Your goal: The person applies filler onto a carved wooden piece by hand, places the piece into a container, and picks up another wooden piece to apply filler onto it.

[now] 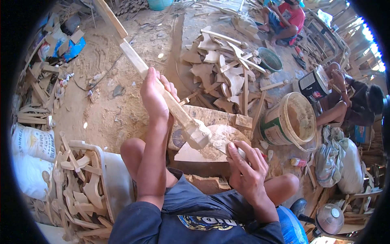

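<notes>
A long, squared wooden leg (176,109) with a carved knob at its near end slants across the middle. My left hand (156,97) is wrapped around its shaft, and the far end rises toward the upper left. In my right hand (246,166) is a flat-bladed scraper (222,147), its thin blade close to the knob; whether they touch I cannot tell. Under the knob lies a wooden board (191,155) with a curved edge and pale paste or dust on it. It rests on a wooden block (189,114) in front of my crossed legs.
A large bucket (273,124) crusted with beige material stands to the right, near a dark bucket (310,86). Carved wooden pieces (223,71) are heaped ahead. More fill a container (115,175) at left. Two people (290,20) sit at the far right. A fan (328,218) stands lower right.
</notes>
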Demonstrator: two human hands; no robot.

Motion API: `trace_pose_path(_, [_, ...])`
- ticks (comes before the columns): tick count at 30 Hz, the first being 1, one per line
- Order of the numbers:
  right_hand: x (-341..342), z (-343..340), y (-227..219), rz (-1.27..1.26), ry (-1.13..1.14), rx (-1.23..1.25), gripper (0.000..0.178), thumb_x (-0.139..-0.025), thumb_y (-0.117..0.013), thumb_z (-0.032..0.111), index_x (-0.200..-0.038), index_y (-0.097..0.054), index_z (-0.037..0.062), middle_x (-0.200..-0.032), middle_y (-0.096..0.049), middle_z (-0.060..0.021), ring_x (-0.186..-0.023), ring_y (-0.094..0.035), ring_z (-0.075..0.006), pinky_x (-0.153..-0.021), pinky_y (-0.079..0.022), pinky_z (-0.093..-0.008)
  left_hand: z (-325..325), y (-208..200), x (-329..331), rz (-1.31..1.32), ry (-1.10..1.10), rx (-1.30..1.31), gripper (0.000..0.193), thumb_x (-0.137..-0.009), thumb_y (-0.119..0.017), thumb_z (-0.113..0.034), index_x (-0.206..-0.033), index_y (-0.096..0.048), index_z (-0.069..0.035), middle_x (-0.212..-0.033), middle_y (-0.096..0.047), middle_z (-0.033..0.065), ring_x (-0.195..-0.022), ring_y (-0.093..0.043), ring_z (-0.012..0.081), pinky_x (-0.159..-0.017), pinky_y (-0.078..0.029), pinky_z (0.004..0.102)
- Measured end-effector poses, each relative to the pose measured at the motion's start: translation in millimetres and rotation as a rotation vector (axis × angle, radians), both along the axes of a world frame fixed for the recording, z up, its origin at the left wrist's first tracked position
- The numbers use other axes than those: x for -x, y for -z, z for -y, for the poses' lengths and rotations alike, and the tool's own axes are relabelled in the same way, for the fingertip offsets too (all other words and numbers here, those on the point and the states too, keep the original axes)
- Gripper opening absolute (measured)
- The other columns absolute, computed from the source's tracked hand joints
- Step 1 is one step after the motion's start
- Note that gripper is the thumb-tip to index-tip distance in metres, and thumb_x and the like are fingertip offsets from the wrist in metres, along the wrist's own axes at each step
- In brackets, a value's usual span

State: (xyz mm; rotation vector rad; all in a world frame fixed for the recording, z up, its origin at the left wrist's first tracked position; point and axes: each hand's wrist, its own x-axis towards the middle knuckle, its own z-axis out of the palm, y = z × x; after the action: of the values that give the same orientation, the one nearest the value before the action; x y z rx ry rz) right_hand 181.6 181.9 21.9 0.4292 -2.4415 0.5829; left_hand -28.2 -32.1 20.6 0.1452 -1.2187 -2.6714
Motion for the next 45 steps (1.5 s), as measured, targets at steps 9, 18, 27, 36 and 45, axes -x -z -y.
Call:
trace_pose_path(9, [-4.0, 3.8, 4.9, 0.088, -0.019, 0.008, 0.055, -0.079, -0.081, 0.001, -0.134, -0.076, 0.008, -0.125, -0.072, -0.0124, -0.082, -0.068, -0.0278, -0.072, -0.056, -0.039, -0.1, 0.1, 0.1, -0.031, -0.035, 0.046, 0.036, -0.112, -0.053, -0.048, -0.094, -0.047, -0.017, -0.067, -0.043, -0.0011, -0.045, -0.038, 0.0139, -0.044, -0.036, 0.0297])
trace_pose_path(18, [-1.3, 13.8, 10.1, 0.079, -0.011, 0.069, 0.048, -0.083, -0.08, -0.001, -0.13, -0.076, 0.0048, -0.119, -0.073, -0.0168, -0.092, -0.072, -0.0332, -0.079, -0.059, -0.0419, 1.5, -0.2, 1.1, -0.027, -0.026, 0.024, 0.036, -0.112, -0.053, -0.047, -0.094, -0.047, -0.016, -0.067, -0.042, -0.001, -0.045, -0.038, 0.0144, -0.044, -0.037, 0.0302])
trace_pose_path(27, [0.5, 11.9, 5.4, 0.169, -0.037, 0.279, 0.037, -0.09, -0.076, -0.006, -0.127, -0.077, -0.0016, -0.119, -0.073, -0.0222, -0.095, -0.076, -0.0342, -0.081, -0.061, -0.0376, 5.6, 7.8, 2.9, -0.008, -0.025, -0.055, 0.036, -0.112, -0.053, -0.047, -0.094, -0.047, -0.016, -0.067, -0.042, -0.0013, -0.045, -0.038, 0.0148, -0.044, -0.036, 0.0306])
trace_pose_path(36, [-3.5, 19.8, 12.4, 0.141, -0.045, 0.115, 0.046, -0.087, -0.079, -0.003, -0.133, -0.073, 0.001, -0.123, -0.07, -0.0209, -0.099, -0.071, -0.0365, -0.084, -0.059, -0.0428, 12.9, 5.8, 4.1, -0.053, -0.023, -0.1, 0.037, -0.112, -0.052, -0.048, -0.094, -0.047, -0.017, -0.066, -0.043, -0.0009, -0.044, -0.037, 0.0152, -0.044, -0.035, 0.031])
trace_pose_path(45, [0.0, -3.4, -14.2, 0.076, -0.016, 0.071, 0.048, -0.082, -0.081, -0.001, -0.129, -0.077, 0.0081, -0.114, -0.074, -0.0122, -0.085, -0.07, -0.0298, -0.073, -0.058, -0.0401, 29.5, 1.8, 6.8, -0.009, -0.075, -0.243, 0.034, -0.111, -0.053, -0.045, -0.092, -0.048, -0.017, -0.065, -0.045, -0.0023, -0.043, -0.037, 0.0157, -0.044, -0.032, 0.0304])
